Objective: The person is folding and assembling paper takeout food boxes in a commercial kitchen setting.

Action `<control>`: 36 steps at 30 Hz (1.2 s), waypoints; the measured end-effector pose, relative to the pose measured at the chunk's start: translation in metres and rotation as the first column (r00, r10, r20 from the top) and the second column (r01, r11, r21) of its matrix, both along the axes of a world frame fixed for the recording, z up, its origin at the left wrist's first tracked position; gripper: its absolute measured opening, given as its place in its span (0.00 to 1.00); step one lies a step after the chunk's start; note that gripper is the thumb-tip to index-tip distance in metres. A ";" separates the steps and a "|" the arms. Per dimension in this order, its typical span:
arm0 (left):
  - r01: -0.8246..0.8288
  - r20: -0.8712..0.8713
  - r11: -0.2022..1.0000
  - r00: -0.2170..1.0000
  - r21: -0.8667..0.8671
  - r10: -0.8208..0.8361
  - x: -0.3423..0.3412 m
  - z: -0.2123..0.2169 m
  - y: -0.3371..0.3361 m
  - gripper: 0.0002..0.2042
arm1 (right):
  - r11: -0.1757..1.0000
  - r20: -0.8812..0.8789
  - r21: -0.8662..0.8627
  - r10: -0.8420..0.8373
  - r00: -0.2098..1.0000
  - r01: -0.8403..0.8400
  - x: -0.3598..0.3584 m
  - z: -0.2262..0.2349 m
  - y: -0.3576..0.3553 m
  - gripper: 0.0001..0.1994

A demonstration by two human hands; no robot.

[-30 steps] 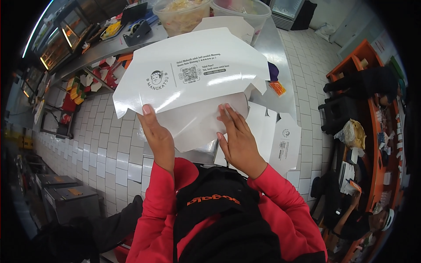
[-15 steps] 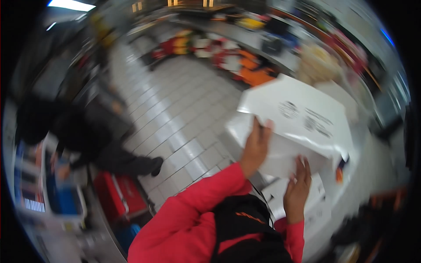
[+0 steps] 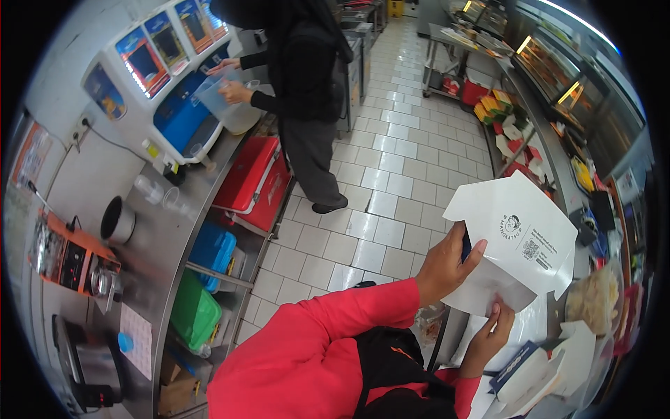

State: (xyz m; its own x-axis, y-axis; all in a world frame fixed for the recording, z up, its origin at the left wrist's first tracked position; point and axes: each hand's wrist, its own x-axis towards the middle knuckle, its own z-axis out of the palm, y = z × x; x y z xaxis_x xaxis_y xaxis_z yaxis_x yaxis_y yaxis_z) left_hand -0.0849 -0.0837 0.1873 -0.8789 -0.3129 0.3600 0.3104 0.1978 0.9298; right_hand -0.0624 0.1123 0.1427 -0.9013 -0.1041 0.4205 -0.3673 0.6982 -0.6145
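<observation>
Both of my hands are at a white cardboard food box (image 3: 508, 222), which is partly folded, tilted, with its lid flap raised and dark print on the lid. My left hand (image 3: 447, 264) grips its left side, thumb along the edge and the other fingers partly hidden behind the card. At the lower front edge, my right hand (image 3: 490, 336) has its fingers pressed against the card. Below and right of it, another white and dark blue box (image 3: 534, 373) stands with its flaps up.
A co-worker (image 3: 307, 77) in dark clothes holds a clear plastic pitcher (image 3: 222, 98) by a drink dispenser (image 3: 150, 80). On the left steel counter (image 3: 157, 258) are a dark metal pot (image 3: 118, 221) and clear cups. A red cooler (image 3: 252, 183) sits beneath. Stuffed clear bags (image 3: 593, 300) lie right.
My view has swung left, so the co-worker and dispenser appear further right and the left counter shows. The white box stays in both hands, now shown a little further right and lower.
</observation>
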 end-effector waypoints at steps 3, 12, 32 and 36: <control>-0.053 -0.114 0.998 0.992 0.045 0.057 -0.005 -0.013 -0.010 0.25 | 0.987 -0.078 0.160 0.027 0.997 -0.014 -0.007 0.005 -0.039 0.26; 0.005 -0.040 0.999 0.999 0.052 -0.003 -0.023 -0.002 -0.078 0.25 | 0.938 0.010 0.271 0.223 0.975 -0.217 -0.025 0.010 -0.120 0.28; -0.094 -0.144 0.992 0.986 -0.085 0.081 -0.067 -0.029 -0.207 0.22 | 0.952 0.034 0.231 0.199 0.979 -0.201 -0.083 -0.026 -0.244 0.27; -0.087 -0.107 0.993 0.991 -0.076 0.079 -0.073 -0.031 -0.224 0.24 | 0.912 0.201 -0.083 0.409 0.890 -0.401 -0.078 -0.017 -0.262 0.24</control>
